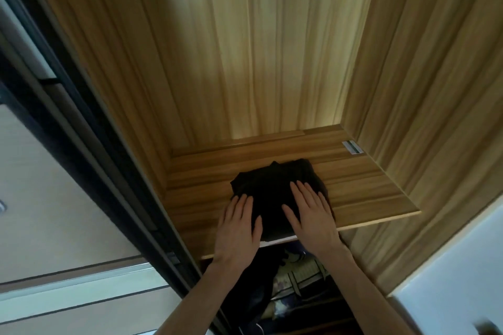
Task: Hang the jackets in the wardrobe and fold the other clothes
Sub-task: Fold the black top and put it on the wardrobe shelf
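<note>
Both hands, left (239,228) and right (310,212), press flat and straight-fingered, gripping nothing, on the folded black garment (275,185), probably soft, light, best lifted from beneath its edges.

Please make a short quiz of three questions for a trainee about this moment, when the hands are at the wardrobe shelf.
1. True or false: both hands lie flat, fingers straight, on the black folded garment.
2. Where does the garment sit? A) on the wooden shelf B) on a hanger C) on the floor
3. Fill in: the small label is stuck at the shelf's far ____ corner.

Key:
1. True: the left hand and right hand both rest on it with straight fingers.
2. A: it lies near the shelf's front edge.
3. Right.
</note>
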